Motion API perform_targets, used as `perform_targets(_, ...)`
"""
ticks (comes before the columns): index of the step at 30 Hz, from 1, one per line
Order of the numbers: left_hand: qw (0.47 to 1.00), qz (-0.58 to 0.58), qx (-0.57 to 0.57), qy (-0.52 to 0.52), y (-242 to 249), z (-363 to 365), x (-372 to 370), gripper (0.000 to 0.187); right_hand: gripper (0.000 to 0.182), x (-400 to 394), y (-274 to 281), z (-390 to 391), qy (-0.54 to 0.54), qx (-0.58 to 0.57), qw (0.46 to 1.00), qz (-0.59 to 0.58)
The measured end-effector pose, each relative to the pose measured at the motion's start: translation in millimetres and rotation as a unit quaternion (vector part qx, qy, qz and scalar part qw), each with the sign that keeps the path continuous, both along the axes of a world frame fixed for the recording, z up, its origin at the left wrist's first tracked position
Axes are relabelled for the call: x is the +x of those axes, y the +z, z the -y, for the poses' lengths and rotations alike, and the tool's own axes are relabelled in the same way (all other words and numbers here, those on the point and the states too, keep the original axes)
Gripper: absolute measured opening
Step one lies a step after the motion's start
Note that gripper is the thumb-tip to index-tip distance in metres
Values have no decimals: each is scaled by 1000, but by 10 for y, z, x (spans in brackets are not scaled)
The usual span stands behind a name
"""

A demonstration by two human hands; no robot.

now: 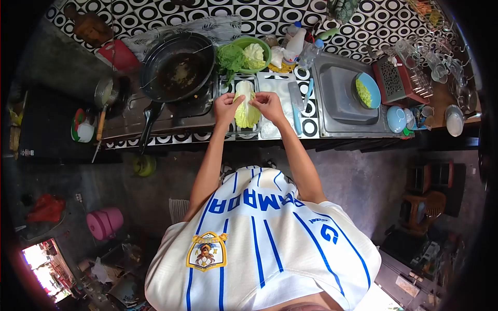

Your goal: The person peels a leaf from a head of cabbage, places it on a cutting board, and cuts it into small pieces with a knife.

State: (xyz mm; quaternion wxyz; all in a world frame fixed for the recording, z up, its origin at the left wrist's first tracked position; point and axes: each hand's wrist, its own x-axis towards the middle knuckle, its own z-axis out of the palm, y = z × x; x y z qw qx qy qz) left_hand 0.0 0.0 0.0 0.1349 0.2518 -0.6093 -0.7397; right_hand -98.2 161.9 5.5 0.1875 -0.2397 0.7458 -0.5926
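A pale green cabbage leaf (246,113) lies lengthwise over a metal tray (253,80) on the counter. My left hand (226,106) grips the leaf's left edge near its top. On the other side my right hand (267,103) pinches the right edge, so both hands hold the same leaf. A green bowl (262,46) with leafy greens and more cabbage stands just behind the tray.
A big black wok (176,67) sits on the stove to the left, with a small pot (105,92) beyond it. Right of the tray lie a white cutting board (279,88) and a cleaver (295,101). A steel sink (342,98) holds a blue bowl (368,90).
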Motion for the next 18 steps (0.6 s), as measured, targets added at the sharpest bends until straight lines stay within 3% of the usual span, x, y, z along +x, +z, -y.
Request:
perform_targets(5, 994, -28, -109, -5, 27, 81, 119, 38, 20, 115, -33, 32, 11, -16, 999, 42)
perform_targets(8, 992, -86, -90, -3, -55, 68, 88, 32, 17, 122, -13, 22, -5, -49, 999, -6)
perform_targets(12, 999, -42, 27, 17, -167, 117, 140, 29, 12, 121, 29, -26, -60, -91, 989, -98)
perform_targets(15, 979, 4, 201, -25, 195, 1, 242, 33, 20, 131, 76, -65, -31, -141, 978, -149)
perform_targets(16, 972, 2, 231, -50, 274, -27, 254, 41, 24, 129, 88, -112, -3, -101, 985, -142)
perform_targets(18, 982, -10, 180, -46, 267, -129, 247, 49, 24, 163, 161, -170, 22, -85, 967, -239)
